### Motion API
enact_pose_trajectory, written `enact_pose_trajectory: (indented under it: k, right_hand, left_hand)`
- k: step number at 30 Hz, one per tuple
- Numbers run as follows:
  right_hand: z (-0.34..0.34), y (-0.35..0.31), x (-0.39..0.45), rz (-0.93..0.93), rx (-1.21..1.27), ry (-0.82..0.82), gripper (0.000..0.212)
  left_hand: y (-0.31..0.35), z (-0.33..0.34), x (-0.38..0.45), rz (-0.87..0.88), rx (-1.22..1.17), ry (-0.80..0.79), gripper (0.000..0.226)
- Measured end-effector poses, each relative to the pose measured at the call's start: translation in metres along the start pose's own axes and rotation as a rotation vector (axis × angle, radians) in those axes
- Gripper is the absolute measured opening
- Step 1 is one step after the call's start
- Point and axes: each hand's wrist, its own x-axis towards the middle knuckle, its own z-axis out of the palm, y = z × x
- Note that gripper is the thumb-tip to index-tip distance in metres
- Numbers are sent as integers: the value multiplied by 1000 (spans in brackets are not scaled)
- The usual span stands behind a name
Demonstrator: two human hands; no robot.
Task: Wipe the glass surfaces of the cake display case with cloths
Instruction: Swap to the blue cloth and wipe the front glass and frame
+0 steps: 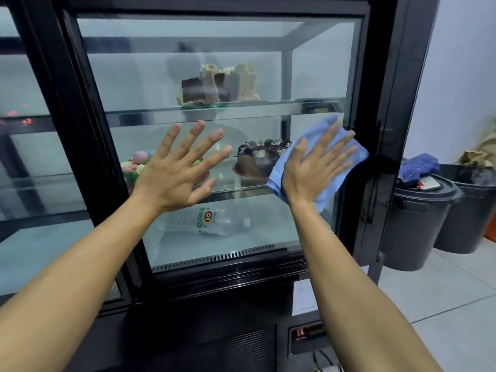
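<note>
The cake display case [381, 76] fills most of the view; its black frame appears rigid and heavy and is judged immovable under wiping pressure. The glass door panel [188, 36] is hard, smooth and likely slippery, and fragile at the edges; even, flat pressure is advised over point loads. Behind it, sliced cake [217, 84] is seen at 12 o'clock, a chocolate cake [255, 159] near centre, and a water bottle [214, 220] lying at 6 o'clock. Dark bins [418, 224] stand at 3 o'clock on the floor.

The left hand [174, 170] is spread wide, empty, against or just off the glass; contact cannot be confirmed. The right hand [314, 170] is laid flat, fingers splayed, pressing the blue cloth [279, 170] to the pane by the right frame. The cloth is soft, light and limp; it is best held under the whole palm.
</note>
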Motion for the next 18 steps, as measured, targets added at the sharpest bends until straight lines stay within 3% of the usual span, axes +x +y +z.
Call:
enact_pose_trajectory:
  k: [2,4,8,11,15,18]
  right_hand:
    - [-1,30,20,-353,-45,-67,69]
    - [-7,79,19,-458,-46,-138,65]
    - [-10,145,-65,-90,23,-268,71]
    - [-3,153,-101,62,-1,-312,73]
    - [6,82,-57,322,64,-120,78]
    - [7,14,-7,262,31,8,84]
  left_hand:
    - [0,2,0,5,2,-1,72]
    - [0,2,1,3,1,0,72]
    - [0,1,1,4,8,2,71]
    - [2,0,-1,2,4,36,72]
    - [-1,-2,0,-55,2,18,78]
    - [2,-6,2,-69,8,-14,79]
